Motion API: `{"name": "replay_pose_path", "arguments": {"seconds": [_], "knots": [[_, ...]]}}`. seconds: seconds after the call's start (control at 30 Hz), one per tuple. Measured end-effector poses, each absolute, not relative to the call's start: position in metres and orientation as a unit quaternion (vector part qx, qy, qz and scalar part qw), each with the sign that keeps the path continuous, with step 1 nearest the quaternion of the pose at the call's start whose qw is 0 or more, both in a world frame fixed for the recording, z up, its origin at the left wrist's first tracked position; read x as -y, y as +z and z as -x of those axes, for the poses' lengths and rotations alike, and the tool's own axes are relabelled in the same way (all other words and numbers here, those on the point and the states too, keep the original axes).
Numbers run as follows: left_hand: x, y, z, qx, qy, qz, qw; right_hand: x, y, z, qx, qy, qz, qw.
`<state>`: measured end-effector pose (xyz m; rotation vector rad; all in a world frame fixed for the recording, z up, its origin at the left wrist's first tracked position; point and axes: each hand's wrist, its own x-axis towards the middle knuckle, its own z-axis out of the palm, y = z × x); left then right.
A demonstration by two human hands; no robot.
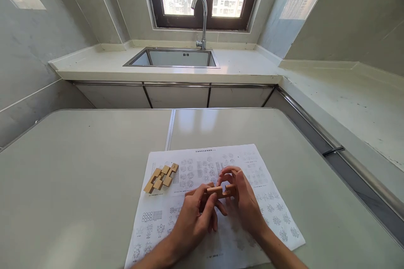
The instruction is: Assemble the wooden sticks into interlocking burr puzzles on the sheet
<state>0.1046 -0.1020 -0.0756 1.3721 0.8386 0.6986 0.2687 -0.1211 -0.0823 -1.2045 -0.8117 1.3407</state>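
Several notched wooden puzzle pieces (pixel 214 190) are held together between my two hands, above a printed sheet. My left hand (pixel 195 216) closes round their left end, its thumb pressed on the near piece. At the right end, my right hand (pixel 243 199) pinches the wood between thumb and fingers. Fingers cover parts of these pieces, so how they fit together is partly hidden. To the left, more notched wooden pieces (pixel 161 177) lie side by side on the sheet, apart from both hands.
The paper sheet (pixel 217 164) carries small line diagrams and lies on a pale table (pixel 78 185). Beyond the table's far edge stands a counter (pixel 243 56) with a sink (pixel 176 66) and a tall faucet (pixel 204 21). A side counter (pixel 353 96) runs along the right.
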Motion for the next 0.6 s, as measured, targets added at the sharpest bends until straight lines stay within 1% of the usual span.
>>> {"name": "replay_pose_path", "arguments": {"seconds": [0.13,0.23,0.37,0.47,0.6], "knots": [[0.1017,-0.0748,-0.104,-0.367,0.312,-0.58,0.657,0.1196,-0.0832,-0.2714,0.35,0.541,0.52,0.561],[0.0999,-0.0721,-0.1027,-0.365,0.34,-0.539,0.678,0.119,-0.0827,-0.2732,0.358,0.539,0.519,0.559],[0.0968,-0.0718,-0.1016,-0.354,0.387,-0.498,0.69,0.1201,-0.0824,-0.2728,0.389,0.569,0.493,0.531],[0.0953,-0.0736,-0.1013,-0.343,0.383,-0.487,0.707,0.1216,-0.0826,-0.2703,0.387,0.597,0.47,0.522],[0.0949,-0.074,-0.1015,-0.332,0.365,-0.486,0.721,0.1232,-0.0841,-0.2655,0.373,0.605,0.485,0.51]]}}
